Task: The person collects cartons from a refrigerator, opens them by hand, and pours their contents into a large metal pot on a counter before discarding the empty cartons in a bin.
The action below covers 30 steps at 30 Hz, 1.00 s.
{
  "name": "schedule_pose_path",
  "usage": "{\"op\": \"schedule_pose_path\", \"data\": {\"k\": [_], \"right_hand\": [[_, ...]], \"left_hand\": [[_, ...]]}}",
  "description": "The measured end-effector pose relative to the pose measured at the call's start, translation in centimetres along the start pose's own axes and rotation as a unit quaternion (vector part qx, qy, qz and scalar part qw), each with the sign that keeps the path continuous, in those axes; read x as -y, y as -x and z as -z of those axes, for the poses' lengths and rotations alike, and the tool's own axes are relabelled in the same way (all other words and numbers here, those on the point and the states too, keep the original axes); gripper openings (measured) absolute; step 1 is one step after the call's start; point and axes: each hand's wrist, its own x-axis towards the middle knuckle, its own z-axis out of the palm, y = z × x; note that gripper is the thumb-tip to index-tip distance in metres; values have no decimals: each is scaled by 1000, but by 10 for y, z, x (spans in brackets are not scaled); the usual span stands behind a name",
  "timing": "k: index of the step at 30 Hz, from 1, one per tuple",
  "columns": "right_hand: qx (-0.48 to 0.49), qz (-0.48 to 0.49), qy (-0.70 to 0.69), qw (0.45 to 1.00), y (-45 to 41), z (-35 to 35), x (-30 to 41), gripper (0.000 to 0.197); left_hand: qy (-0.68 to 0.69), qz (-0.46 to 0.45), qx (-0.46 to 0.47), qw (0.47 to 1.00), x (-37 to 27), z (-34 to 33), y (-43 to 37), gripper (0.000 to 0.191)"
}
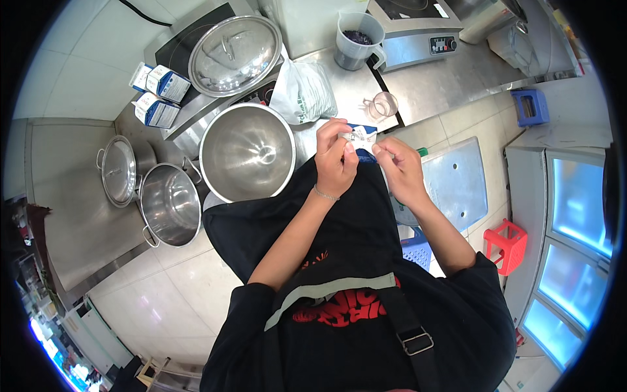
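Both my hands pinch the top of a blue and white carton [363, 139] in front of my apron. My left hand [336, 159] has its fingertips on the carton's left side. On the right side, the thumb and fingers of my right hand [400, 169] grip the white folded top. Most of the carton's body is hidden behind the top and my hands. To the left of my left hand stands a wide steel bowl [247, 153] with a bare inside. A small clear glass cup [383, 106] is on the counter just beyond the carton.
A white plastic bag [303, 93] and a large steel lid [235, 56] lie behind the bowl, near several cartons [161, 95]. A measuring jug [360, 39] holds dark contents. Steel pots [171, 206] stand left; a red stool [507, 246] is at right.
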Motion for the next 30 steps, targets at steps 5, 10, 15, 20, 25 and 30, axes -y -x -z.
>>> {"op": "schedule_pose_path", "data": {"k": [5,10,15,20,25,30], "right_hand": [[137,5,22,990,-42,22,20,22],[315,-11,68,946,-77,32,34,27],[368,90,205,903,-91,25,57,25],[370,3,87,925,-89,17,41,27],[287,-126,-113,943,-57,11,23,28],[195,-137,-134,962,-40,10,17,27]], "left_hand": [[31,78,92,992,-19,29,-30,23],[-106,82,229,964,-45,50,-64,15],[-104,160,416,889,-36,67,-92,19],[-70,197,375,903,-24,64,-82,22],[-17,213,291,933,-28,63,-69,16],[5,254,262,931,-31,61,-58,15]]}}
